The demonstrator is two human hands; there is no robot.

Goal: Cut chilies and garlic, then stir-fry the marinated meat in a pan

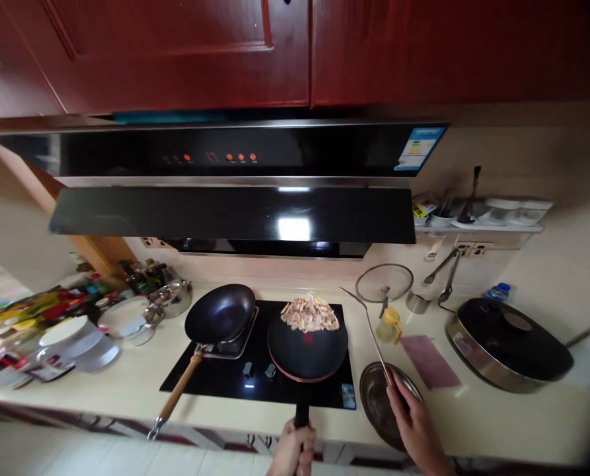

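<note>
My left hand (pixel 295 448) is wrapped round the black handle of a frying pan (pixel 307 360) on the right side of the cooktop. Sliced meat with yellowish bits (pixel 310 313) is heaped at the pan's far edge. In my right hand (pixel 409 413) is a long metal spatula (pixel 374 337), its blade pointing up and away, to the right of the pan and apart from it. Beneath that hand a metal bowl (pixel 368 396) stands on the counter, partly hidden by my fingers.
A wok (pixel 220 314) with a wooden handle sits on the left burner. To the right are a yellow-lidded jug (pixel 388 325), a glass lid (pixel 384 283), a pink cloth (pixel 430 361) and a large lidded electric pan (pixel 513 344). Bottles and containers crowd the left. A range hood (pixel 235 215) hangs above.
</note>
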